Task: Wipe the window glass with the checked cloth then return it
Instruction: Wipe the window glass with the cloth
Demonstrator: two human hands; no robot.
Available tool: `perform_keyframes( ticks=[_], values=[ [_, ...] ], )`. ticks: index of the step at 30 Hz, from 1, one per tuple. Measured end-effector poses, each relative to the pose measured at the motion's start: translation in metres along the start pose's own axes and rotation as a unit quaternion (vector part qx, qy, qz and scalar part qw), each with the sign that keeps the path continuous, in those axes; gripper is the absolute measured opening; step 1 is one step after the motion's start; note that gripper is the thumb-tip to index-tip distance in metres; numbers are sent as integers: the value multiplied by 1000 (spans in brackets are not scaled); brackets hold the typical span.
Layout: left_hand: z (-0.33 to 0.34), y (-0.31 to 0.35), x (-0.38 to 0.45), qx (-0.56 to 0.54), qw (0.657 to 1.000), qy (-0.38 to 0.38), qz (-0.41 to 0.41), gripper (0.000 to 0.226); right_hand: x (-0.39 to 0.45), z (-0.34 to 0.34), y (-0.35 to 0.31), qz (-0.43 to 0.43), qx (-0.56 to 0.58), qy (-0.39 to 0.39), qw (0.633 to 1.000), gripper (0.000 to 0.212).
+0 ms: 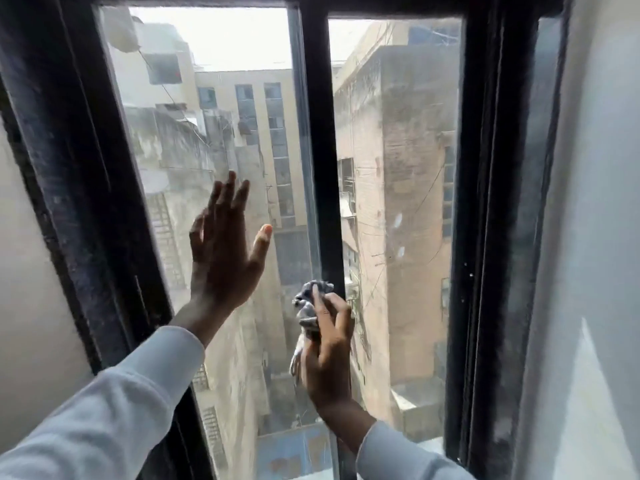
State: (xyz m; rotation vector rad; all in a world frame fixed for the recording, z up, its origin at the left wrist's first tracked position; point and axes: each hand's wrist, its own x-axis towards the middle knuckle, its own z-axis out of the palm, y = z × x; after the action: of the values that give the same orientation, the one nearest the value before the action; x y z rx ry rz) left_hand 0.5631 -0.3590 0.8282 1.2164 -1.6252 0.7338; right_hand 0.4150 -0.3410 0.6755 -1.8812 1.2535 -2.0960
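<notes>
The window glass (221, 109) fills the view in two panes split by a black centre bar (320, 161). My left hand (225, 251) is flat against the left pane, fingers spread, holding nothing. Lower and to the right, my right hand (329, 348) grips the bunched blue-grey checked cloth (308, 306) and presses it to the left pane's right edge, right beside the centre bar. Part of the cloth hangs down behind my fingers. Both arms wear pale long sleeves.
A thick black window frame (79, 188) bounds the left side, and another black upright (485, 209) stands on the right. A white wall (595, 271) lies at the far right. The right pane (398, 168) is dusty with smudges; buildings show outside.
</notes>
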Motion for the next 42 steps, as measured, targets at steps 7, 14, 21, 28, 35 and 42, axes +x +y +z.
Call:
perform_keyframes(
  ticks=[7,14,21,28,35,42],
  values=[
    [61,95,32,102,981,-61,154,71,138,-104,75,-29,-105,86,990,57],
    [96,95,26,219,967,-34,127,75,100,-74,150,-270,-316,-199,888,66],
    [105,85,28,250,955,25,156,77,207,-84,143,-168,-268,45,948,63],
    [106,89,28,234,961,33,146,75,166,-57,143,-282,-290,-89,910,66],
    [101,88,28,209,968,-19,134,76,108,-30,131,87,-187,92,974,73],
    [99,89,30,186,974,-31,125,76,232,-64,124,-214,-262,52,940,61]
  ],
)
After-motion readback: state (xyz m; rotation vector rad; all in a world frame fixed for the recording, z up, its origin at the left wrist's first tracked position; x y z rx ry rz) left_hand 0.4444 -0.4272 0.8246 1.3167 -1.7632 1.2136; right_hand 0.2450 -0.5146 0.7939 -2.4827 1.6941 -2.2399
